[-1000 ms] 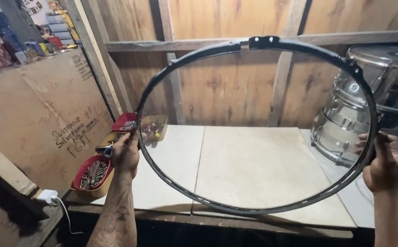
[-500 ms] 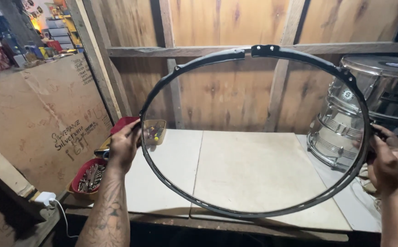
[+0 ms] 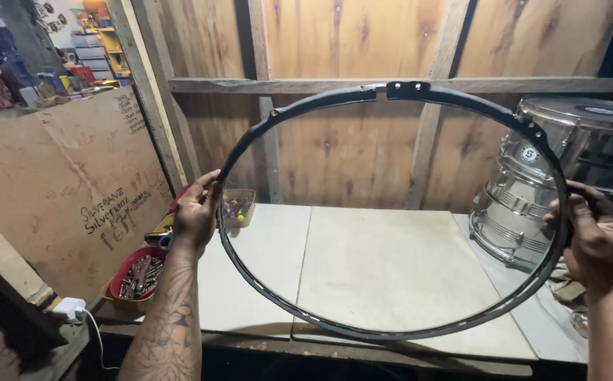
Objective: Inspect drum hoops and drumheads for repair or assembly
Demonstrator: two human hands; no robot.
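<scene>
A large black metal hoop point(image 3: 405, 92) is held upright over a pale bench top point(image 3: 384, 261), and the wooden wall shows through it. My left hand point(image 3: 195, 210) grips its left edge and my right hand point(image 3: 592, 236) grips its right edge. A small bracket sits at the hoop's top. The lower rim hangs just above the bench's front edge.
A shiny metal drum shell point(image 3: 567, 176) lies on its side at the right. A red tray of metal parts point(image 3: 136, 275) and a small clear box of bits point(image 3: 238, 206) sit at the left. A cardboard sheet point(image 3: 59, 190) leans at far left, with a white charger point(image 3: 69, 307) below.
The hoop and both hands have shifted slightly right and a little lower in view. Both hands keep their grip on the rim.
</scene>
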